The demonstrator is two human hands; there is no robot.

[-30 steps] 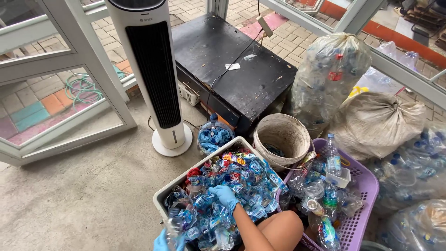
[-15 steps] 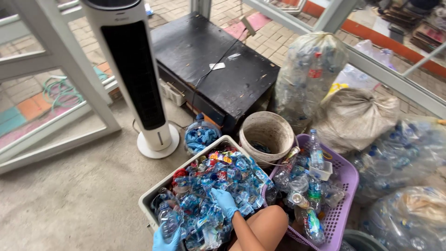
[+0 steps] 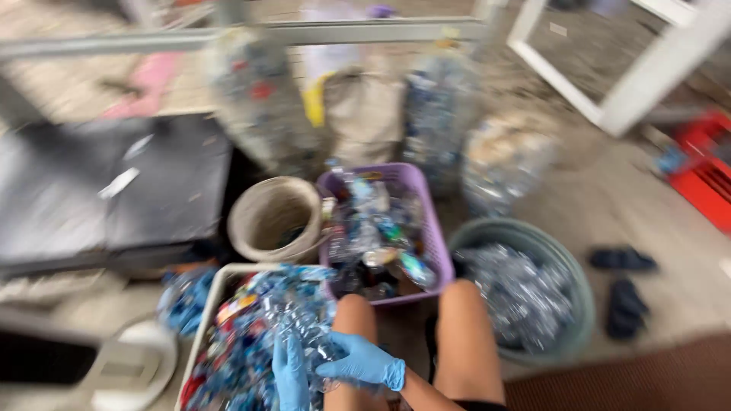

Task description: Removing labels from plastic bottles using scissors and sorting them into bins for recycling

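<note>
Head view, blurred: camera has swung right since a second ago; the fan and black box slid to the frame's left. Both gloved hands, left hand (image 3: pixel 289 373) and right hand (image 3: pixel 364 361), stay closed on a crushed clear bottle (image 3: pixel 308 335) over the white crate (image 3: pixel 217 304), bottom centre. Purple basket (image 3: pixel 426 205) centre, green tub (image 3: pixel 582 304) now visible right.

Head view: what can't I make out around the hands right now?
- Whole head view: motion blur smears all detail.
- Crushed bottle between left hand and right hand: the grip is blurred.
- White crate: cut off by the bottom edge.
- Beige bucket: its contents are dark and blurred.
</note>
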